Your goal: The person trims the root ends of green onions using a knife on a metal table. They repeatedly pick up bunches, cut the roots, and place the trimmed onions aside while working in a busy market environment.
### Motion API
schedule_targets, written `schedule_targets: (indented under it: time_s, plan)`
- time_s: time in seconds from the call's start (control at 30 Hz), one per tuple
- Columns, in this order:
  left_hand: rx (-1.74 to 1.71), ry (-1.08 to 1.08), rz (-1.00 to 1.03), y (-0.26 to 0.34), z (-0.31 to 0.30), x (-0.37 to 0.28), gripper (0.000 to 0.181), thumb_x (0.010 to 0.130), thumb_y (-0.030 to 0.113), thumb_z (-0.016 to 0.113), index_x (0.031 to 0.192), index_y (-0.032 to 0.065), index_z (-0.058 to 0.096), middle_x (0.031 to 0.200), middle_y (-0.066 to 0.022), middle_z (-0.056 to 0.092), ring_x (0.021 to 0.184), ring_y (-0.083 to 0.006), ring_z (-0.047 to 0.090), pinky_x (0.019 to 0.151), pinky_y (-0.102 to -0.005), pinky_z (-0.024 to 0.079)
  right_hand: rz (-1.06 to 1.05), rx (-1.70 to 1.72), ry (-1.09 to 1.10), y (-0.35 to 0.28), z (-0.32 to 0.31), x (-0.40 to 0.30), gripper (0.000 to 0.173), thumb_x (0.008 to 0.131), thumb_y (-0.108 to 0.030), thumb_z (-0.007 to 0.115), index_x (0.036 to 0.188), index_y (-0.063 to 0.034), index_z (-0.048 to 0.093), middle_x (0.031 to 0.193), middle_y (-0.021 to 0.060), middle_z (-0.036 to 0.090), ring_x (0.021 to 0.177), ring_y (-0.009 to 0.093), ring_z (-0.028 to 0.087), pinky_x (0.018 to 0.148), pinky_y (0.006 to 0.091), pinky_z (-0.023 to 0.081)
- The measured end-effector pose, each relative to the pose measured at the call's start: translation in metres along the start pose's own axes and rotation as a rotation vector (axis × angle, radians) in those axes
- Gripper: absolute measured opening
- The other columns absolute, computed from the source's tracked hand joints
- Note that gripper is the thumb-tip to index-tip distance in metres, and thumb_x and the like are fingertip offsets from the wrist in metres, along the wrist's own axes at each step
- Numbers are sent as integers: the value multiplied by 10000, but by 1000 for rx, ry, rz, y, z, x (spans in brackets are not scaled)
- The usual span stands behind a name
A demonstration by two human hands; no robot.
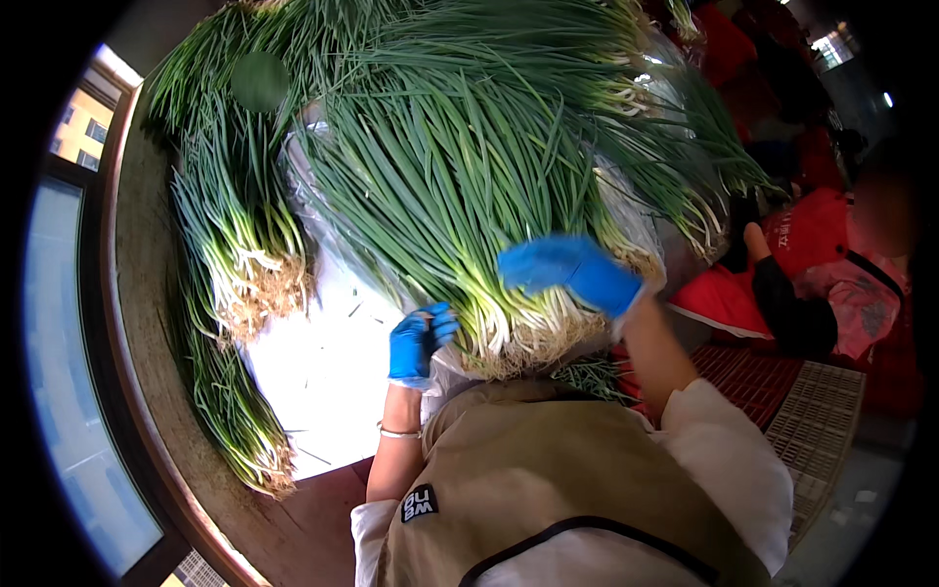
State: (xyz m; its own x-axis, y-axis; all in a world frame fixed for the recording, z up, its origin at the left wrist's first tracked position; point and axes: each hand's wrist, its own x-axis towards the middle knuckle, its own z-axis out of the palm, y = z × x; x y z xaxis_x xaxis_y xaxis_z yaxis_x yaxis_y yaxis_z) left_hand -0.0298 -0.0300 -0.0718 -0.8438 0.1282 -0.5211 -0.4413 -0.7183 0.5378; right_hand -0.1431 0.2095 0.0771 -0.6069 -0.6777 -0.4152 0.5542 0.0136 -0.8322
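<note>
A large pile of green onions (pixel 469 191) lies before me, its leaves fanning away and its white stems and tangled roots (pixel 528 341) towards my body. My right hand (pixel 576 271), in a blue glove and blurred, is over the pale stems at the right of the pile. The frame does not settle whether its fingers grip any. My left hand (pixel 419 345), gloved in blue too, is beside the lower left stems with its fingers curled. What may lie inside that curl is hidden. Clear plastic sheeting (pixel 301 165) shows along the pile's left edge.
More green onions lie to the left (pixel 249 242), at the lower left (pixel 238 418) and across the back (pixel 499 44). A bright white surface (pixel 330 381) shows by my left arm. At right are a person in red (pixel 807 242) and plastic crates (pixel 814 418). A window (pixel 88 367) is at left.
</note>
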Motion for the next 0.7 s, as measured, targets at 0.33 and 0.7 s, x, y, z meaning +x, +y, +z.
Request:
schedule_targets:
  time_s: [0.33, 0.7]
  plan:
    - [328, 55, -24, -51, 11, 9, 263, 865, 104, 436, 1093, -1, 514, 958, -95, 590, 868, -196, 576, 758, -311, 468, 16, -1187, 486, 130, 53, -11, 353, 762, -178, 550, 1063, -7, 483, 999, 224, 539, 902, 365, 529, 760, 397, 429]
    - [-62, 40, -121, -81, -17, 69, 172, 823, 79, 492, 985, 67, 551, 795, -63, 593, 665, -190, 596, 531, -273, 472, -2, -1211, 569, 157, 53, 31, 357, 716, -270, 632, 892, 17, 514, 829, 235, 552, 754, 371, 546, 670, 410, 436]
